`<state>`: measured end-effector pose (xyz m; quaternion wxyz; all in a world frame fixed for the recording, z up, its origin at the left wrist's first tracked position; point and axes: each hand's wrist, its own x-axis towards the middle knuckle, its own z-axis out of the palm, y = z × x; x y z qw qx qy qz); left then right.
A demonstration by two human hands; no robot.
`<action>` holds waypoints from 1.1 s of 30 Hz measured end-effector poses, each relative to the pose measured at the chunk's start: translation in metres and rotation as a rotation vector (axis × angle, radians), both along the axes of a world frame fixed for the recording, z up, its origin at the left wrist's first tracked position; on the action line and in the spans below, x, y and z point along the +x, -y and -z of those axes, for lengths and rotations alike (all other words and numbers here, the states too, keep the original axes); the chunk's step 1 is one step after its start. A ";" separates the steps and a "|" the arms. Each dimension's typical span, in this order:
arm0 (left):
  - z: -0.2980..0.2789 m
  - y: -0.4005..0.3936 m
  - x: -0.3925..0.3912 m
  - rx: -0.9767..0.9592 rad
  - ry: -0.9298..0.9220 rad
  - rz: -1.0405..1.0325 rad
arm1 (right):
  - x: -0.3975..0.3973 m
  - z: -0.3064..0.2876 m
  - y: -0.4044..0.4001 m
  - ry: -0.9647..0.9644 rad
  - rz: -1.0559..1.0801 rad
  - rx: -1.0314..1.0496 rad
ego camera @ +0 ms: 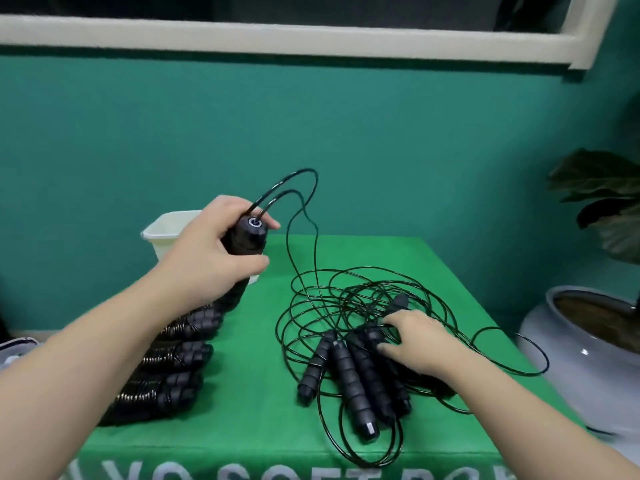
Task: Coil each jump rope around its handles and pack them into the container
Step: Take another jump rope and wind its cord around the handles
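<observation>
The left hand [211,251] grips a pair of black handles [247,239] upright above the surface [263,375], their cord arching down into a loose tangle of cord [349,306] where the right hand [415,337] rests, fingers spread, on more loose handles [360,375]. Coiled ropes [173,362] lie under the left forearm. A white container [166,230] stands behind. A potted plant [595,306] sits right. White lettering on the cloth's front edge is partly cut off.

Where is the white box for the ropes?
In the head view the white container stands at the far left of the green table, against the teal wall, partly hidden behind the left hand holding a pair of rope handles.
</observation>
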<state>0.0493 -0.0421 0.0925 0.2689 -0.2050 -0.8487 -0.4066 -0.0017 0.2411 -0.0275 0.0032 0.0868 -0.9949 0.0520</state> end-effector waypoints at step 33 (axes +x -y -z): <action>0.014 -0.013 0.043 0.241 0.145 -0.012 | 0.051 0.050 -0.012 -0.038 -0.088 0.336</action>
